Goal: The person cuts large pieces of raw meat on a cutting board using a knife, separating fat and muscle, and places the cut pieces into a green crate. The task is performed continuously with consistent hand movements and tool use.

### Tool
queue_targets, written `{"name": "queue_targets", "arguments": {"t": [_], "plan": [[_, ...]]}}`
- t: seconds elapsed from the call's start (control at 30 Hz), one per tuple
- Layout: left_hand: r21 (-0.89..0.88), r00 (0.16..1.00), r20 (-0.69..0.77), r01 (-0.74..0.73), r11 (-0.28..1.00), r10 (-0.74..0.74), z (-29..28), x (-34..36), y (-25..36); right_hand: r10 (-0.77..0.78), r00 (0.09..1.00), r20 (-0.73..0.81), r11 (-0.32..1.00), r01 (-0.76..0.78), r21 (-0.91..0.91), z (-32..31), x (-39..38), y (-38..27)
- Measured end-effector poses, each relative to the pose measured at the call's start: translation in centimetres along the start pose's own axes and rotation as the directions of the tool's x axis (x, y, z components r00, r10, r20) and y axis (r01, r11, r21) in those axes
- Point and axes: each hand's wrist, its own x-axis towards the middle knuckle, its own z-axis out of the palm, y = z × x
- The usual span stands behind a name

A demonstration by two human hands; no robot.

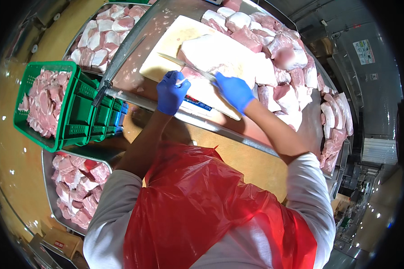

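Note:
My right hand (233,92), in a blue glove, grips the handle of a knife (177,61). Its long blade points to the far left, across the near side of a big pale pink piece of meat (211,51). That meat lies on a white cutting board (173,33), with part of it washed out by glare. At the board's near edge my left hand (171,92), also blue-gloved, is closed with the fingers pinched together. A small pale bit shows at its fingertips, too little to name. Beside it lies a blue strip with printing (198,103).
Large meat pieces (280,54) are heaped right of the board on the metal table (312,119). At the left stand a green crate (67,130) of meat trimmings and metal tubs (49,197) of meat chunks. More meat slabs (334,130) lie at the far right.

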Motion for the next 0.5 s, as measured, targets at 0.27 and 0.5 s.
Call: {"name": "queue_targets", "arguments": {"t": [0.27,0.5], "plan": [[0.11,0.896,-0.182,0.428,0.897,-0.405,-9.1,1.0,-2.1,0.206,0.957,0.203,0.97,-0.173,-0.169,-3.7,-11.6,6.7],[0.568,0.697,-0.716,0.542,0.619,0.046,-34.4,4.3,-12.2,0.326,0.908,-0.264,0.893,-0.204,0.401,0.2,-5.4,-5.2]]}}
